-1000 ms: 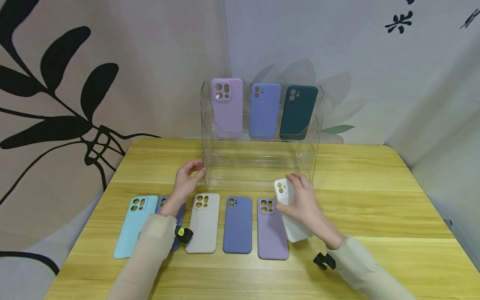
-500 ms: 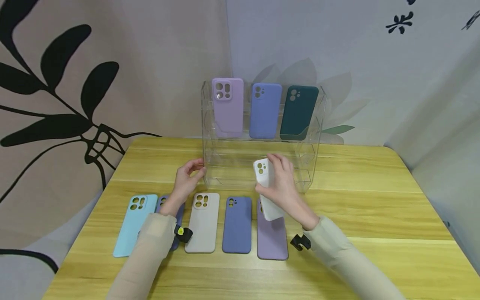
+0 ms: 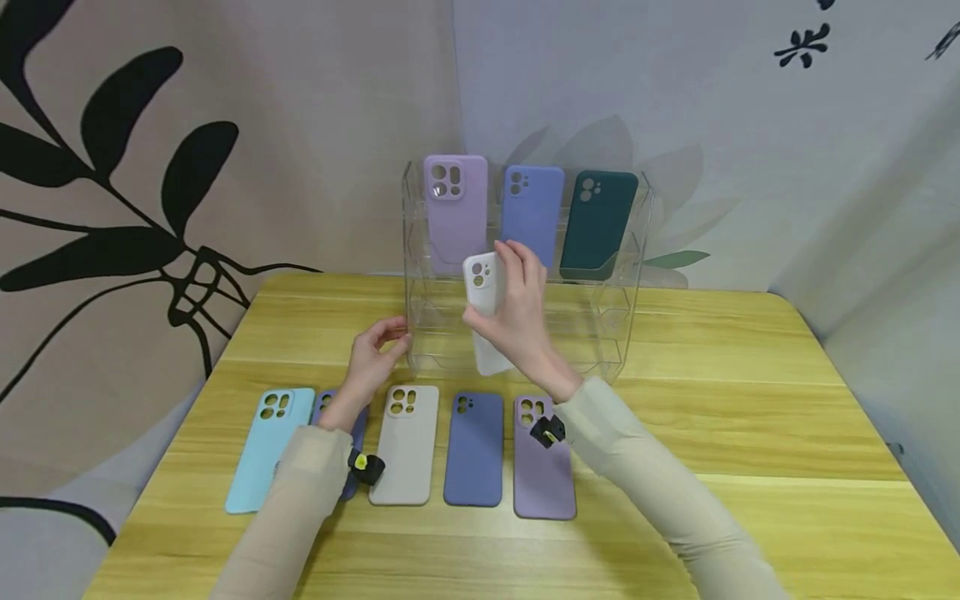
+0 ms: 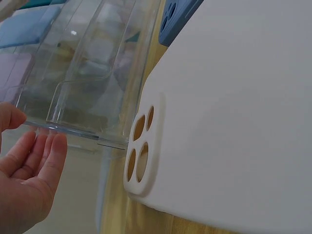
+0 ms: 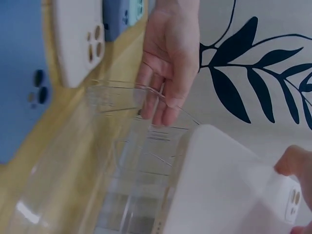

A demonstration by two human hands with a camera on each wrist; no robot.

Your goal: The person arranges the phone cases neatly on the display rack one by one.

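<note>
In the head view my right hand [image 3: 517, 304] holds a white phone case [image 3: 483, 321] by its edges, thumb on one side and fingertips on the other. The case is tilted upright in front of the lower tiers of a transparent display stand [image 3: 517, 365]. The right wrist view shows the same white case [image 5: 229, 185] close up, overlapping the stand. My left hand [image 3: 375, 354] touches the stand's left side with loosely extended fingers. In the left wrist view the left fingertips [image 4: 57, 144] lie along the stand's clear side edge.
Pink [image 3: 457, 225], periwinkle [image 3: 528, 208] and dark green [image 3: 597, 225] cases stand on the top tier. Across the wooden table [image 3: 750, 400] lie light blue [image 3: 262, 467], off-white [image 3: 405, 467], slate-blue [image 3: 474, 458] and purple [image 3: 543, 483] cases. Another blue case [image 3: 358, 433] is partly hidden by my left arm.
My right hand has carried the white case up and leftwards, from beside the purple case to in front of the stand. My left hand stays at the stand's side.
</note>
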